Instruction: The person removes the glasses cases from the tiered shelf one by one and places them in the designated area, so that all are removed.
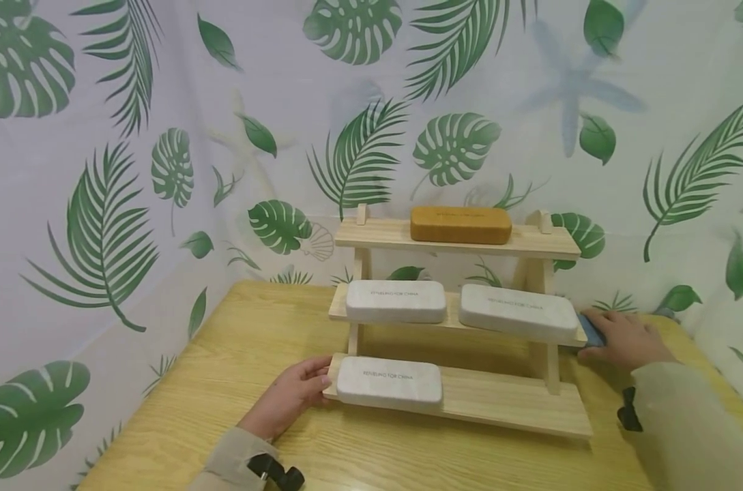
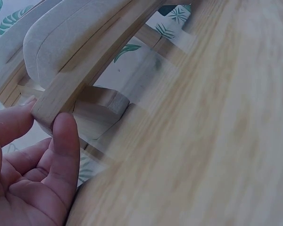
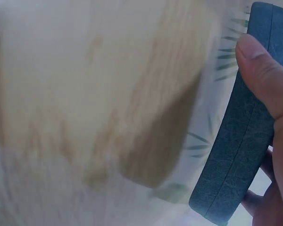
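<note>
- The counter [image 1: 236, 382] is a pale wood top set against a leaf-printed backdrop [image 1: 101, 204] that closes off the back and left side.
- A three-step wooden rack [image 1: 506, 406] stands on the counter, its steps rising toward the backdrop, so each case on it can be seen from the front.
- The top step carries a tan case [image 1: 460, 224], lying flat and roughly centred.
- The middle step carries two pale grey cases: one on the left [image 1: 396, 301] and one on the right [image 1: 518, 311], apart from each other, the right one reaching toward the step's end.
- The bottom step has one more pale grey case [image 1: 389, 382] at its left end; the rest of that board is bare wood.
- The left hand [image 1: 288, 395] is at the left end of the bottom step; in the left wrist view its fingers [image 2: 66, 141] pinch the end of the board, seemingly to steady the rack.
- The right hand [image 1: 623, 341] sits just beside the right end of the middle step, clasped on a dark blue-grey case [image 3: 240, 141], with the thumb [image 3: 262, 75] across its edge. In the head view only a corner of the case shows, close against the right grey case.
</note>
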### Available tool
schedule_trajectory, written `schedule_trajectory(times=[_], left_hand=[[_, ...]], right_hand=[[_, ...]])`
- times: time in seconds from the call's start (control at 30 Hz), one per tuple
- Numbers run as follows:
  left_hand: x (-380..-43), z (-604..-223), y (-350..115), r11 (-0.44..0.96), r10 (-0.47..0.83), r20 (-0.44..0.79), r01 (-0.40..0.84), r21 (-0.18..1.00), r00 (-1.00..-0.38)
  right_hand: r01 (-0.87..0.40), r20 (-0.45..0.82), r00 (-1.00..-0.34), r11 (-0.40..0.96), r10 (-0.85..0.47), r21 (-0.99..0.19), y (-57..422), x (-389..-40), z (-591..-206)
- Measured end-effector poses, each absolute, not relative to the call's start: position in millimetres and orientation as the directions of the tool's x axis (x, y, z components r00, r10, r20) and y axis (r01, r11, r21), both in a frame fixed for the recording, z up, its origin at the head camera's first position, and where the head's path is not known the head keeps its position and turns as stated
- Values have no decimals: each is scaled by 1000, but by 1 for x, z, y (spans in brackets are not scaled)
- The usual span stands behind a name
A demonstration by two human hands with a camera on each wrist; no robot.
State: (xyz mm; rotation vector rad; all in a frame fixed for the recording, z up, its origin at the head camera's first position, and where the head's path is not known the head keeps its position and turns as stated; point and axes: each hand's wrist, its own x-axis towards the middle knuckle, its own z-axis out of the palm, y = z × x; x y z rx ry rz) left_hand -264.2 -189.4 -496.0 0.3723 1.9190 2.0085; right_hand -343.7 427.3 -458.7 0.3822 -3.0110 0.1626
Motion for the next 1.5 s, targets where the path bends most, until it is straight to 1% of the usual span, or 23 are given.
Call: schedule_trajectory(times=[0.17, 0.33, 0.57, 1.0, 1.23, 1.5], left_hand=[[-264, -496, -189, -33, 409, -63, -84, 996, -910], [-264, -496, -189, -33, 408, -69, -90, 995, -910], [-263, -496, -189, -32, 400, -56, -75, 997, -915], [-263, -496, -190, -27, 409, -58, -76, 997, -911], [-263, -496, -189, -31, 415, -52, -71, 997, -908], [-263, -497, -190, -26, 410, -51, -68, 997, -911]], right_hand=[[-241, 99, -968, 964, -230, -115, 431, -343, -467], [-229, 91, -971, 968, -220, -105, 432, -340, -471], [-227, 103, -971, 968, -217, -102, 430, -341, -473], [-191, 52, -981, 971, -185, -145, 428, -343, -471], [-153, 51, -988, 974, -146, -166, 426, -336, -474], [-164, 63, -986, 972, -155, -168, 428, -326, -472]])
